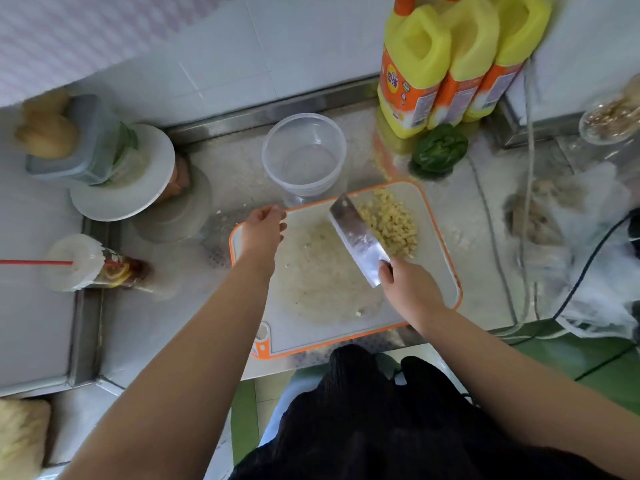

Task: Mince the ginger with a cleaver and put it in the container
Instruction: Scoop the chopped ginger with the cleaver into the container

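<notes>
Chopped yellow ginger (389, 225) lies heaped on the orange-rimmed white cutting board (433, 216); the right hand (408, 289) grips the steel cleaver (358, 237), the left hand (263, 230) hovers loosely open. The clear round plastic container (304, 157) beyond looks unfilled; transfer remains.

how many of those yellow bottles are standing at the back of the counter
3. The yellow bottles stand in a tight row against the back wall, right of the clear container: left, middle, right. Their tops are cut off by the frame; more could be hidden behind.
</notes>
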